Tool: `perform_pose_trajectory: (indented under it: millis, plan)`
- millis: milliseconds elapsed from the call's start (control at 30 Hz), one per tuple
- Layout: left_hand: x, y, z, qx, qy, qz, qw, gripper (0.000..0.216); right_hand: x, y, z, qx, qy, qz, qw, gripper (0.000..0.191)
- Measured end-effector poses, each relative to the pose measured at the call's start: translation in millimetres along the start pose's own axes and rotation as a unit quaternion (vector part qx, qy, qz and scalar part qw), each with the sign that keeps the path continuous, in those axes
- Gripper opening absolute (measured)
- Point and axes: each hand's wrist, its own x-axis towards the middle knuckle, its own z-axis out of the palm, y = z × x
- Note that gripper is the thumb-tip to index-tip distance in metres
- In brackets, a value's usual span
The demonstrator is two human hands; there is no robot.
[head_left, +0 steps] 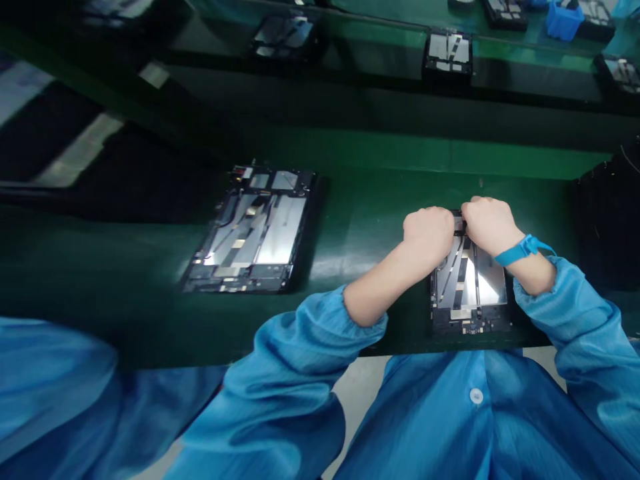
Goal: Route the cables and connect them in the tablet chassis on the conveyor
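An opened tablet chassis (470, 287) with silver shielding lies on the green bench right in front of me. My left hand (429, 232) and my right hand (487, 221) are both curled closed at its far edge, knuckles up, fingers pressed onto something small there that I cannot make out. A blue strap (523, 249) circles my right wrist. Both arms wear blue sleeves.
A second open tablet chassis (253, 230) lies on the bench to the left. Several more units (449, 53) sit on the raised belt at the back, with a blue box (563, 20) at the top right. Another person's blue sleeve (50, 380) fills the lower left.
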Motion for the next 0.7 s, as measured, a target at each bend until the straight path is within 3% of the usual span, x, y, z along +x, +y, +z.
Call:
perform_pose_trajectory:
  millis: [100,300,400,467,600,700]
  plan:
    - [1.0,-3.4,1.0,-0.003,0.009,0.002,1.0,0.029,-6.9,0.6,12.6,0.012,0.088,-0.019,0.996,0.024]
    - [-19.9,-46.1,14.3,0.006,0.064,-0.07,0.995,0.022,-22.2,6.1,42.5,0.134,0.152,-0.027,0.979,0.023]
    - [-36.5,-68.1,29.0,0.012,0.016,-0.122,0.992,0.016,-24.8,6.9,54.0,0.235,0.2,-0.052,0.95,0.017]
    - [-42.8,-73.5,39.9,-0.016,0.016,-0.142,0.99,0.017,-24.0,7.0,57.8,0.28,0.215,-0.047,0.934,0.017]
    - [-36.9,-66.2,57.5,-0.175,0.138,-0.07,0.972,0.021,-26.3,6.6,56.9,0.259,0.208,-0.028,0.943,0.019]
    - [-22.1,-63.3,61.7,-0.325,0.108,-0.002,0.94,0.012,-37.0,5.6,54.2,0.22,0.211,-0.042,0.952,0.019]
